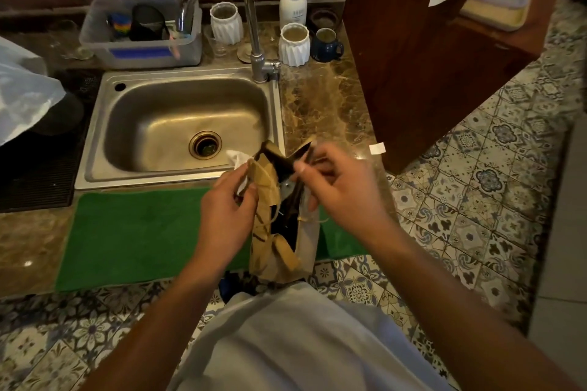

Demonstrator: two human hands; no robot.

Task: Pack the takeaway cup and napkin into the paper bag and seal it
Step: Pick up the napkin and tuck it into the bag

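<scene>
A brown paper bag (279, 251) stands on the counter's front edge above the green mat, its mouth spread apart and dark inside. My left hand (222, 213) grips the bag's left rim together with a white napkin (238, 159) that sticks out above my fingers. My right hand (343, 187) pinches the right rim near the top. Something pale and shiny shows inside the opening; whether it is the takeaway cup is unclear.
A steel sink (95, 136) with a tall tap (257, 51) lies behind the bag. White ribbed cups (293, 44), a blue mug (325, 44), a soap pump bottle (293, 0) and a plastic tub (139, 51) line the back. A green mat (133, 232) covers the front counter. A wooden cabinet (428, 57) rises at right.
</scene>
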